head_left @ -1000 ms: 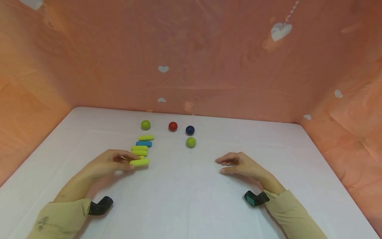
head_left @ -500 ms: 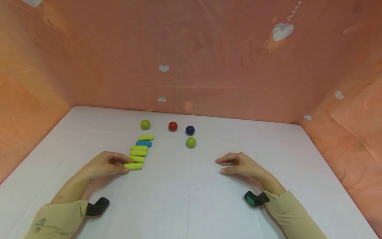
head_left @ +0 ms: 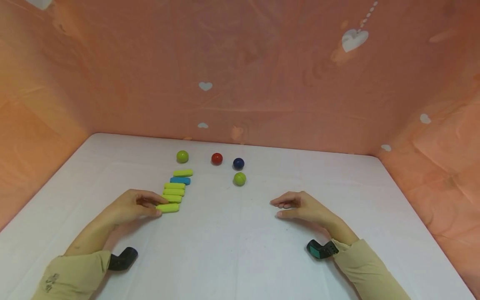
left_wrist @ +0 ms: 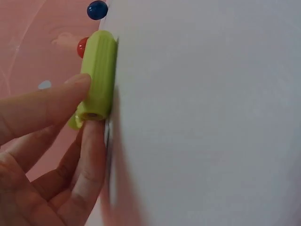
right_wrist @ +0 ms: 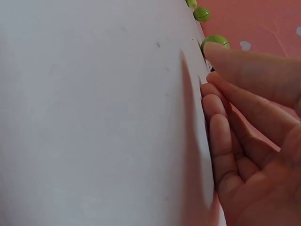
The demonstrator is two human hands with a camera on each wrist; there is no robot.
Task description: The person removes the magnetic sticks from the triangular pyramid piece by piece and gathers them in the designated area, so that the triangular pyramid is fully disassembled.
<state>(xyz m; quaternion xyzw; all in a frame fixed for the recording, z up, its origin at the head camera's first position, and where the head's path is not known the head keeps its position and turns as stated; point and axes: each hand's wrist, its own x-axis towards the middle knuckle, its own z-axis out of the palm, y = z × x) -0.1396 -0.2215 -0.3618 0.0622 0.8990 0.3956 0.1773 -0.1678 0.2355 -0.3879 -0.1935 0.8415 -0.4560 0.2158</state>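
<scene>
My left hand (head_left: 132, 205) pinches the left end of the nearest yellow-green plastic stick (head_left: 169, 208), which lies on the white table. In the left wrist view this ribbed stick (left_wrist: 100, 70) has rounded edges and a small hole in its end; the thumb lies along its side. Beyond it, further yellow-green sticks (head_left: 174, 192) and one blue stick (head_left: 180, 181) form a staggered column of parallel pieces. The index fingertip reaches the left end of the second stick (head_left: 172, 198). Off to the right, my right hand (head_left: 303, 206) holds nothing, its fingers loosely bent close above the table.
Toward the back of the table (head_left: 240, 250) are a green ball (head_left: 182, 156), a red ball (head_left: 216, 158), a dark blue ball (head_left: 238, 163) and a second green ball (head_left: 239, 179). An orange cloth (head_left: 270, 91) with white hearts encloses the back and sides.
My left hand has brought the yellow-green stick left and down to the near end of the column, then nudged it slightly toward its neighbour. The right hand has stayed still.
</scene>
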